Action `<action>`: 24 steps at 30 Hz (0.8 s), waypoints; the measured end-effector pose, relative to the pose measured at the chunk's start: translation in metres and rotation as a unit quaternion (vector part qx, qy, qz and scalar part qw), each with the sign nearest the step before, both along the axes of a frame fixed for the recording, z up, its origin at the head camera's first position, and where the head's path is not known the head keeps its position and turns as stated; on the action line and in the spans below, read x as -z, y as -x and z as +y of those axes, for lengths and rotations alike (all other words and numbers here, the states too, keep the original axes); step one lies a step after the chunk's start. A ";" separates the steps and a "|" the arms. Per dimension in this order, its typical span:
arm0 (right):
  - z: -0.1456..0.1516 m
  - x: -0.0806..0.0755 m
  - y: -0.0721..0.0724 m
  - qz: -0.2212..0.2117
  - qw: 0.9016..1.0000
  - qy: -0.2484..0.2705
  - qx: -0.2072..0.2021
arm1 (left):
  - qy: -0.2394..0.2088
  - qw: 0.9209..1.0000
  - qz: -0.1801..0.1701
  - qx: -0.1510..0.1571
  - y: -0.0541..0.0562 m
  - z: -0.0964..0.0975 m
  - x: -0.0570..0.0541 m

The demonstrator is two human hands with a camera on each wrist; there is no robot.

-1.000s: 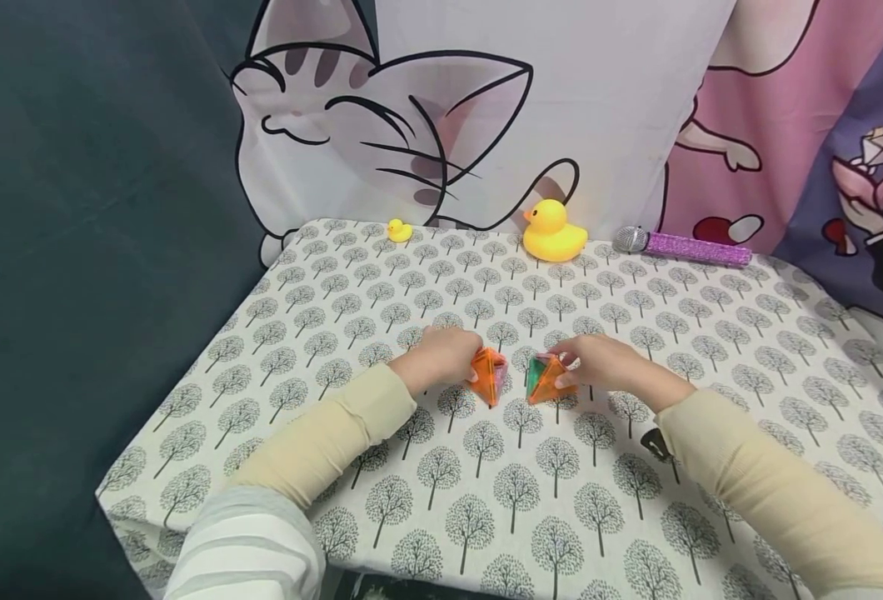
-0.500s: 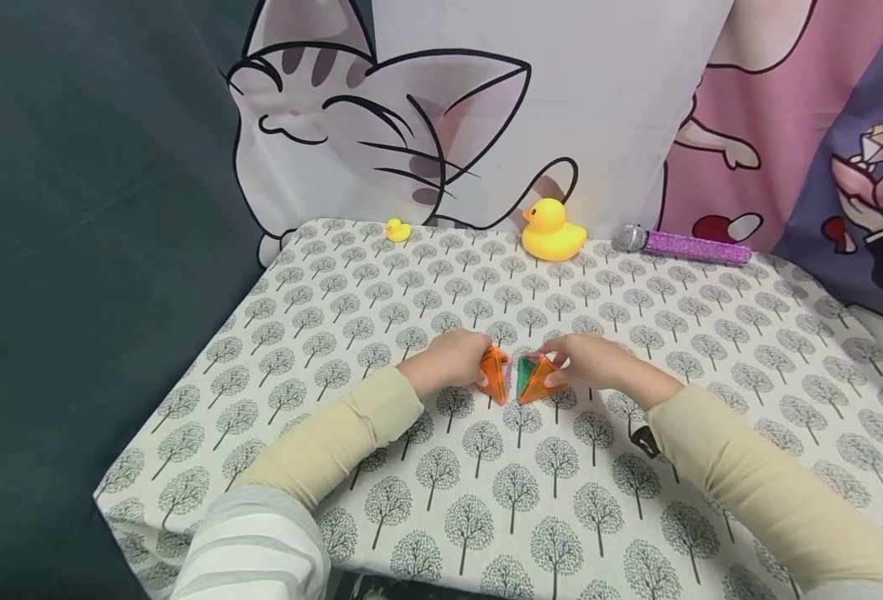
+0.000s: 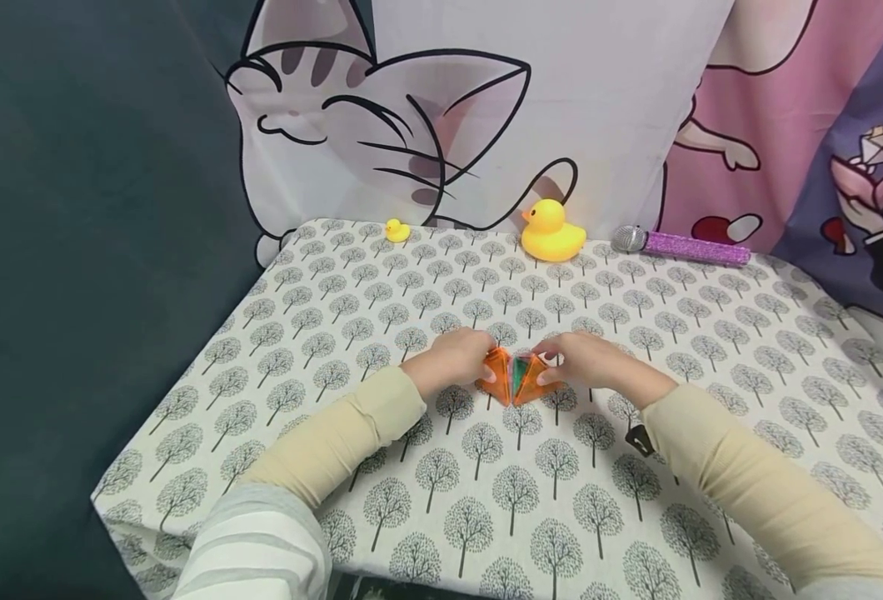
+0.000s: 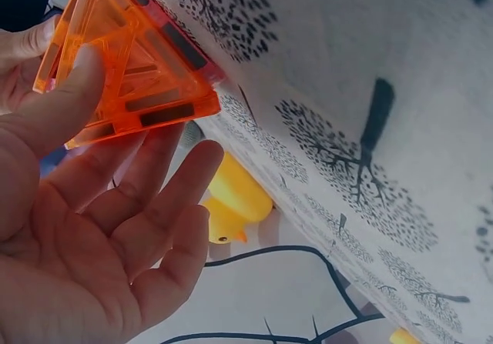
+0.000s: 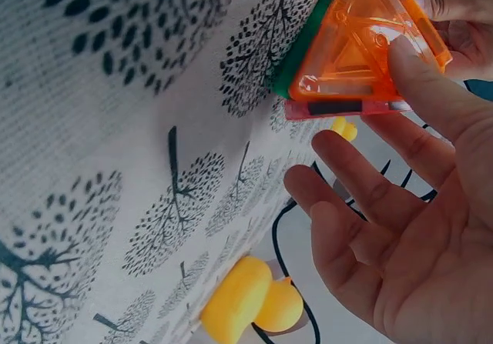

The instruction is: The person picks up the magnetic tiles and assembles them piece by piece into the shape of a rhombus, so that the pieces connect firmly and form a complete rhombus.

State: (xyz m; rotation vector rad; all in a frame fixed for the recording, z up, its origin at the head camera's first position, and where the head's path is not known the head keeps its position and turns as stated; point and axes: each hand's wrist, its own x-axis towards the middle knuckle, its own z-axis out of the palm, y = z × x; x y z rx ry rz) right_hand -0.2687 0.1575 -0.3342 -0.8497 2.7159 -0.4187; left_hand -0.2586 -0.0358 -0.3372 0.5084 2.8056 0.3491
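Near the middle of the table, two small pyramids of translucent magnetic tiles stand side by side, their near edges together in the head view. My left hand [image 3: 458, 358] pinches the left magnetic-tile pyramid [image 3: 497, 385], with orange faces and some pink; the thumb lies on an orange triangle. The right magnetic-tile pyramid [image 3: 536, 385] shows orange, green and pink sides, and my right hand [image 3: 587, 358] grips it between thumb and index finger. In the right wrist view, the other fingers of the right hand [image 5: 408, 205] spread below the tiles.
A tree-print cloth [image 3: 381, 517] covers the table. Along its back edge are a small yellow duck [image 3: 398, 231], a larger rubber duck [image 3: 552, 233] and a purple glittery microphone [image 3: 681, 246]. A cat-print curtain [image 3: 599, 83] hangs behind. A small black object [image 3: 640, 440] lies by the right sleeve.
Both hands have moved inward, bringing the two pyramids from clearly apart to edge against edge. The ducks and microphone have stayed in place.
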 end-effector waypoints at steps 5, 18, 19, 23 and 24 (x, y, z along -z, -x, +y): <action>-0.005 -0.002 -0.002 0.009 1.000 0.014 -0.006 | -0.016 1.000 0.011 0.013 -0.001 0.002 -0.001; -0.009 -0.006 -0.004 0.006 1.000 0.009 0.006 | -0.024 1.000 0.003 0.011 -0.003 0.002 -0.002; -0.008 -0.006 -0.004 0.006 1.000 0.010 0.009 | -0.023 1.000 0.001 0.009 -0.003 0.002 -0.002; -0.004 -0.008 -0.003 0.004 1.000 0.011 0.012 | -0.026 1.000 -0.006 0.002 -0.003 0.000 -0.003; -0.002 -0.009 -0.002 0.005 1.000 0.011 0.012 | -0.027 1.000 -0.006 0.001 -0.003 -0.001 -0.003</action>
